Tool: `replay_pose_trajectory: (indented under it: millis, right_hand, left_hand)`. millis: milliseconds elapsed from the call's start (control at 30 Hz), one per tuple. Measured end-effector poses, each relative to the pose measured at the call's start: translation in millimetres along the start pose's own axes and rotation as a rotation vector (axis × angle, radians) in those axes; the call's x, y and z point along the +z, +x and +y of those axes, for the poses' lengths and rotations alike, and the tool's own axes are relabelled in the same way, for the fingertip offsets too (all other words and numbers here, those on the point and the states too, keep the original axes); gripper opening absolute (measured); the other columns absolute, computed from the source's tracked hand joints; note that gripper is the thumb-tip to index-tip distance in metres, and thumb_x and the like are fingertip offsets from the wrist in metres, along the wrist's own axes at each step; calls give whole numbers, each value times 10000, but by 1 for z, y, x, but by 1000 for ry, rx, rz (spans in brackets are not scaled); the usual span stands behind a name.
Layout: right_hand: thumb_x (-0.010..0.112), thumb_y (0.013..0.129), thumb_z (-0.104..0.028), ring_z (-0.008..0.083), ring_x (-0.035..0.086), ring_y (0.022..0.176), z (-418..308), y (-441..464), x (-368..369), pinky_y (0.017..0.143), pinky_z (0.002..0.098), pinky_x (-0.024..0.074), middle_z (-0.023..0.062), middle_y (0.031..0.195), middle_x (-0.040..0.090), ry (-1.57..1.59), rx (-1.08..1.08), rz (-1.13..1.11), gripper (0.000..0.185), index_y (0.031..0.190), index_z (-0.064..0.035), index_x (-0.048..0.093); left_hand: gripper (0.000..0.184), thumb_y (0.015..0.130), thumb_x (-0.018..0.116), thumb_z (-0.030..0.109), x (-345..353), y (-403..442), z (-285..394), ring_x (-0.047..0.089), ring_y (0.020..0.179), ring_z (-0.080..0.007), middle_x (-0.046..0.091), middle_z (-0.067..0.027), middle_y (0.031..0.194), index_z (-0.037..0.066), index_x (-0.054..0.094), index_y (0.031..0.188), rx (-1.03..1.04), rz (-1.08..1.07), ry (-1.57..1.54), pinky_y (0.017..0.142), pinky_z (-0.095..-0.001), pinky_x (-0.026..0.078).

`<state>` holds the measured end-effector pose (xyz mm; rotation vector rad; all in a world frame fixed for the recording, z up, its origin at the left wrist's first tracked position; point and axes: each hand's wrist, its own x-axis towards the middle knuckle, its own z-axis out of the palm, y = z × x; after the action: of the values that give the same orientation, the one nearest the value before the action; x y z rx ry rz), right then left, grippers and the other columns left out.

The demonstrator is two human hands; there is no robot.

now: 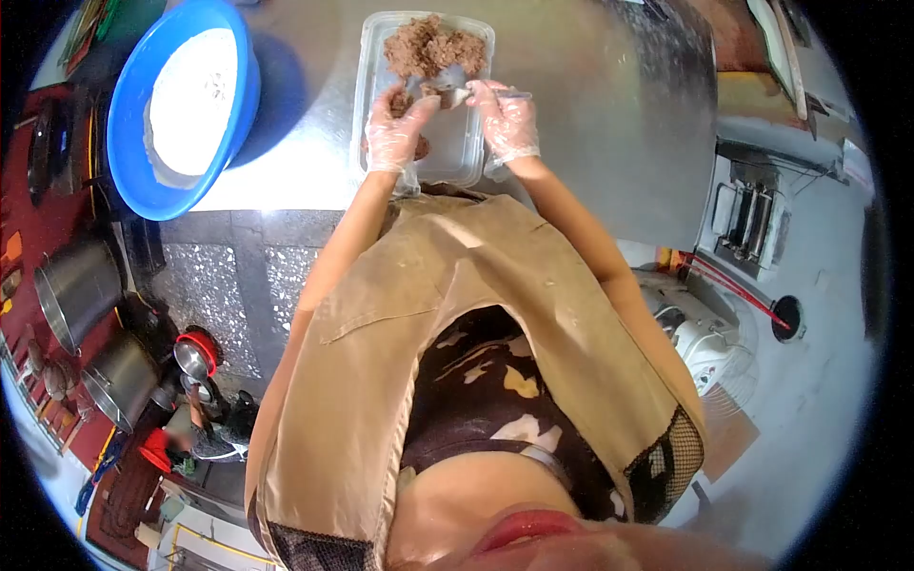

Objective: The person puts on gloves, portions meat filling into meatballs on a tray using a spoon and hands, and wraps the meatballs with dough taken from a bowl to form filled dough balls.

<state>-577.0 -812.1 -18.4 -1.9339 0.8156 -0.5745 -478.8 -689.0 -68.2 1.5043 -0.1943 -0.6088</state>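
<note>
A rectangular clear plastic tub point(467, 157) stands on the metal table in front of me. A large heap of brown minced filling point(433, 48) fills its far end, and a smaller lump point(422, 147) lies nearer, beside my left wrist. My left hand point(395, 133), in a thin clear plastic glove, curls over the tub around a piece of the brown filling. Gloved the same way, my right hand point(506, 122) grips a thin-handled spoon point(514, 94). The spoon's pale end points left, close to my left fingertips; its exact shape is blurred.
A blue basin point(249, 95) of white flour point(195, 105) sits on the metal table point(609, 133) to my left. Large metal pots point(81, 290) stand at the far left. Another person point(224, 428) is at lower left. A white fan point(709, 352) stands at right.
</note>
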Motion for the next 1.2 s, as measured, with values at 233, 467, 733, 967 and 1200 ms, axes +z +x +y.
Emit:
replay_pose_trajectory:
  millis: [233,467,733,967,1200]
  right_hand:
    - [516,907,-142,116,634,653,-7,-6,-5,580,255,482,73,728,681,-97,-133,-27,214,946,14,657]
    - [663,755,-500,239,614,906,49,62,-7,827,353,464,144,1041,644,-395,86,229,687,1187,11,508]
    - [691,627,-631,345,536,1109,65,85,4,933,410,419,219,1192,551,-407,477,261,975,1292,21,403]
    - [654,675,-573,313,627,895,83,134,17,788,396,481,221,936,638,-272,308,37,665,1015,-1,627]
    - [613,787,-195,296,605,561,12,55,7,522,380,479,113,667,631,-333,-168,41,137,740,-73,653]
  left_hand:
    - [375,817,654,67,-11,13,-11,577,804,-131,594,-76,937,17,529,1167,253,-31,273,769,-274,497]
    - [334,876,603,239,-36,8,28,568,921,-242,567,-150,1028,11,540,1113,-460,-269,-916,841,-404,515]
    - [530,843,530,554,-44,14,29,413,494,-109,404,-8,568,128,393,560,-674,-154,-1202,374,-207,355]
    - [373,853,615,396,-39,12,16,409,445,-117,493,-45,645,67,517,706,-658,-25,-819,352,-190,367]
    - [291,843,651,187,-22,38,-33,615,785,-230,600,-125,899,-47,555,988,-691,-6,-684,726,-287,571]
